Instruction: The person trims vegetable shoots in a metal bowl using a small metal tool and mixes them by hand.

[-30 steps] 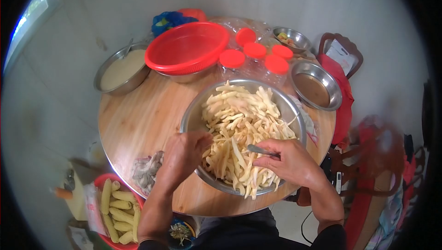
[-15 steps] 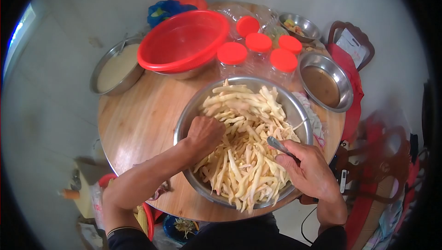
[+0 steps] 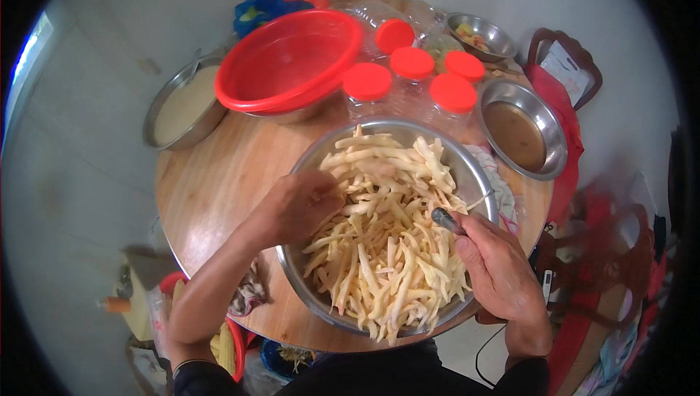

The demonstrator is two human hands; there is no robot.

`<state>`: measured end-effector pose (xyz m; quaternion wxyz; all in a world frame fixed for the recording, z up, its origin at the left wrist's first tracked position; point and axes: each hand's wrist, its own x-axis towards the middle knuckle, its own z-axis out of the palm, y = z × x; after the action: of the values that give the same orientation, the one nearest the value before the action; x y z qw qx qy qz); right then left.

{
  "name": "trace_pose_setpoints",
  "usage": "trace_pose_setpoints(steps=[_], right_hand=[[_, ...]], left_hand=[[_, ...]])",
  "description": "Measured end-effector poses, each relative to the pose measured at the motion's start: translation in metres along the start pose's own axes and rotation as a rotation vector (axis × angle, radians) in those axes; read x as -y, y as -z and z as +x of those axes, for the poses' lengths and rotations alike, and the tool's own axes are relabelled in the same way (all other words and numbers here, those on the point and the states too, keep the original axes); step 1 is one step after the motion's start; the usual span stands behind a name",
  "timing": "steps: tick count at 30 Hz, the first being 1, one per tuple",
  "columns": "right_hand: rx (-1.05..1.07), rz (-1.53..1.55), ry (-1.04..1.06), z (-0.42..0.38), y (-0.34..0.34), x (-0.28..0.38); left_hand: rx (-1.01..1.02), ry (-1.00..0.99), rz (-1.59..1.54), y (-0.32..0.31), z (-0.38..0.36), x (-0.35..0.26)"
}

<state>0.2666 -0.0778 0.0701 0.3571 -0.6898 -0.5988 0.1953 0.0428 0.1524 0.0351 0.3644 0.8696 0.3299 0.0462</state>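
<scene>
A large steel basin is heaped with pale chicken feet. My left hand hovers over the basin's left rim with its fingers curled in and slightly blurred; whatever they hold, if anything, is hidden. On the right side, my right hand is closed around a metal-handled tool. Its rounded end pokes out past my thumb and forefinger above the chicken feet, while the rest is covered by the hand.
Behind the basin stand clear jars with red lids and a red plastic basin. A steel bowl of pale liquid is at the left, one of brown liquid at the right. A cloth lies by the table edge.
My left hand has drawn up and leftward from the chicken feet to the basin's rim. My right hand has shifted slightly right, and the tool's visible end has turned a little.
</scene>
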Motion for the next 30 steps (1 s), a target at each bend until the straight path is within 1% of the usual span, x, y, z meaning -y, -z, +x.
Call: trace_pose_setpoints(steps=[1,2,3,4,5,7,8,10,12,14,15,19,21,30], right_hand=[[0.002,0.004,0.002,0.001,0.000,0.000],[0.072,0.017,0.018,0.003,0.001,0.001],[0.141,0.029,0.034,0.004,0.001,0.002],[0.141,0.031,0.035,0.004,0.000,0.002],[0.166,0.041,0.030,0.004,-0.004,0.004],[0.192,0.050,0.026,0.004,-0.011,0.008],[0.183,-0.001,0.048,0.004,-0.015,0.012],[0.173,-0.057,0.068,0.004,-0.022,0.017],[0.130,-0.159,0.183,0.002,-0.028,0.020],[0.145,-0.216,0.173,-0.001,-0.032,0.023],[0.160,-0.268,0.163,-0.002,-0.034,0.025],[0.175,-0.317,0.162,-0.004,-0.039,0.031],[0.154,-0.352,0.166,-0.005,-0.041,0.032],[0.091,-0.393,0.106,-0.014,-0.044,0.040]], left_hand=[[-0.064,0.028,-0.230,0.001,-0.008,0.000],[-0.065,0.031,-0.229,0.001,-0.013,-0.002],[-0.061,-0.051,-0.481,0.000,-0.018,-0.004],[-0.056,-0.134,-0.734,-0.002,-0.022,-0.005],[-0.057,-0.134,-0.733,-0.006,-0.028,-0.006],[0.002,0.133,-1.080,-0.020,-0.038,-0.011],[0.002,0.129,-1.082,-0.028,-0.041,-0.012],[0.027,0.180,-1.224,-0.043,-0.045,-0.014],[0.042,0.178,-1.238,-0.049,-0.049,-0.024],[0.017,0.180,-1.175,-0.055,-0.053,-0.031],[0.028,0.169,-1.204,-0.056,-0.055,-0.032],[0.049,0.149,-1.148,-0.062,-0.060,-0.035],[0.030,0.103,-1.141,-0.065,-0.062,-0.038],[-0.036,0.125,-1.072,-0.069,-0.066,-0.041]])
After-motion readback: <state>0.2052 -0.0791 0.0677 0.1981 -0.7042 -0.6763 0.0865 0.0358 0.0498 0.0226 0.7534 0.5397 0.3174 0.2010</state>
